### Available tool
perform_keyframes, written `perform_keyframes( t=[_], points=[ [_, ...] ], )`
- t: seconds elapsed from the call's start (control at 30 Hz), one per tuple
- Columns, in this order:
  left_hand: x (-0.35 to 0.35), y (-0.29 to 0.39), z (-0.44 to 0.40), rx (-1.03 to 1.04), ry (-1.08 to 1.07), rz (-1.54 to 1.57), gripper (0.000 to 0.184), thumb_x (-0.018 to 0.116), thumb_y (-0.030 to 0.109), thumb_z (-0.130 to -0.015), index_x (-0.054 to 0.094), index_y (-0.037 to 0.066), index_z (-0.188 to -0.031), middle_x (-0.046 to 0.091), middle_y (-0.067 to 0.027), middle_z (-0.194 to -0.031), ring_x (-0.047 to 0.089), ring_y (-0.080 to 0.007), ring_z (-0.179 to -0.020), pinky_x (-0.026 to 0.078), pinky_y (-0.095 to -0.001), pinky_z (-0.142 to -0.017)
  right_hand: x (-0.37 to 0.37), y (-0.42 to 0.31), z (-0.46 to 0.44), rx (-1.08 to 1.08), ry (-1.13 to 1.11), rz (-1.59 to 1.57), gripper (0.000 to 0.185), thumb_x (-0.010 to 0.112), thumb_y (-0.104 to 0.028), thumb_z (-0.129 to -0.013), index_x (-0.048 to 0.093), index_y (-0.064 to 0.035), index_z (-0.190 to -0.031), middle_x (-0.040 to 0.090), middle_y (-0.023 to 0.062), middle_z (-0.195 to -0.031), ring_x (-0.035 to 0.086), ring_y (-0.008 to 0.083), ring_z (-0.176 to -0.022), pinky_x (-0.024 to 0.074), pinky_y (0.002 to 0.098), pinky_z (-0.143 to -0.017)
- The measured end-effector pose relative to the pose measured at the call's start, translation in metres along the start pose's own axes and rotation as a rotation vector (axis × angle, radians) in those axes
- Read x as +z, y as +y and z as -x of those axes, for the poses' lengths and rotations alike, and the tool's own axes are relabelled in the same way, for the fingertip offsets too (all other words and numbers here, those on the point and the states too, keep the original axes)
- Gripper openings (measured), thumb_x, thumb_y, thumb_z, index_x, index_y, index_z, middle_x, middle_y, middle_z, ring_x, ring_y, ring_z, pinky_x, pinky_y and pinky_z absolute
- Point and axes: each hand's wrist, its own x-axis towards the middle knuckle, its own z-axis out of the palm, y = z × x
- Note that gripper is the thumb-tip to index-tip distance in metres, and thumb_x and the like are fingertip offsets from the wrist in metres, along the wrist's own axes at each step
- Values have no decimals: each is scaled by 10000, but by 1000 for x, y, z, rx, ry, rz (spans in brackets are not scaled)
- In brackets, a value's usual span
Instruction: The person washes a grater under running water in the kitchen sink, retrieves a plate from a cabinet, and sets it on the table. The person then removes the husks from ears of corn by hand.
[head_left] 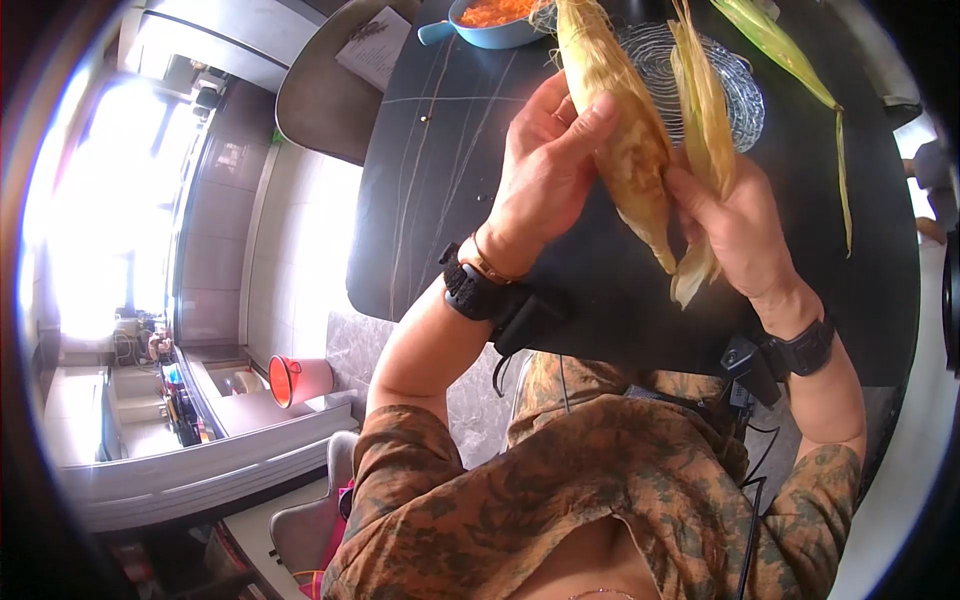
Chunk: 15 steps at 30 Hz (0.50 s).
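Note:
An ear of corn (pixel 622 130) in a pale yellow, partly browned husk is tilted above the black table, strands of silk at its top. My left hand (pixel 548 165) is closed around its left side, thumb across the front. My right hand (pixel 738 222) pinches a dry strip of corn husk (pixel 706 115) that stands apart from the ear on its right side. Behind both lies a clear glass plate (pixel 745 95) with a ringed pattern, partly covered by the husk. A long green husk leaf (pixel 785 50) rests on the table at the upper right.
A blue pan (pixel 497 38) of orange shredded food stands at the table's far edge. Around the dark table (pixel 440 200) are a chair (pixel 320 90) with a paper sheet (pixel 373 48) and, on the floor to the left, a red-rimmed bin (pixel 300 381). Straps and cables hang from both wrists.

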Motion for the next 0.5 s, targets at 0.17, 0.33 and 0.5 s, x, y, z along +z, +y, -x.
perform_keyframes(
  t=[0.17,0.33,0.5],
  points=[
    [-3,1,-1,2,6,23,529,620,211,-882,374,-30,-1283,537,-132,-1167,536,-199,-1067,453,-351,-906,0,-3,-1,25,-46,-15,171,638,-176,-870,568,-21,-873,510,-20,-617,465,38,-497,388,187,-446],
    [-1,-2,-1,6,33,45,545,619,212,-882,360,-33,-1295,527,-145,-1179,514,-215,-1097,437,-366,-931,-4,-4,-3,101,-129,-73,186,642,-183,-867,573,-11,-884,518,-17,-620,467,44,-494,404,193,-447],
    [2,1,1,16,-5,52,554,614,216,-884,345,-7,-1314,519,-143,-1194,509,-226,-1111,434,-374,-938,-2,-2,-2,62,-144,-31,184,628,-192,-878,575,-17,-897,527,-18,-634,465,43,-496,407,191,-452]
  ],
)
